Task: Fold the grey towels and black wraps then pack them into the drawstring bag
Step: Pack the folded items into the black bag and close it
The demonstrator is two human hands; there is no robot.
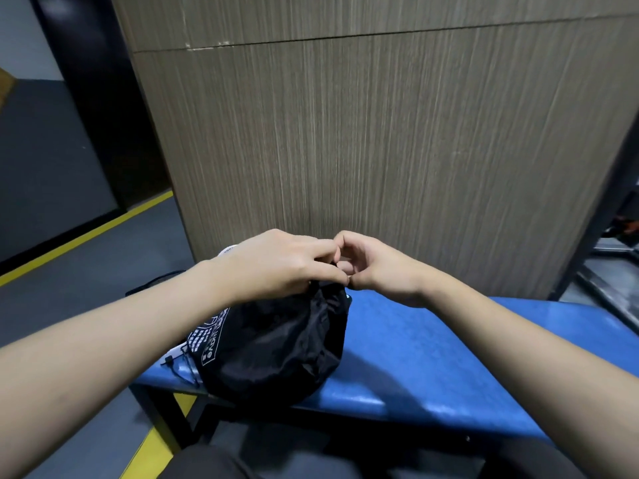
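Note:
A black drawstring bag [276, 350] with white print lies bulging on the left part of a blue padded bench [432, 357]. Its gathered mouth points away from me. My left hand [276, 264] grips the bunched fabric at the bag's mouth from above. My right hand [377, 264] is curled right beside it, fingers pinching at the mouth, probably on the cord, which I cannot see clearly. No grey towels or black wraps are visible outside the bag.
A wood-grain panel [380, 133] stands directly behind the bench. Grey floor with yellow lines [86, 233] lies to the left. A white object [228, 250] peeks out behind my left hand. Dark metal frame parts [608, 209] stand at the right.

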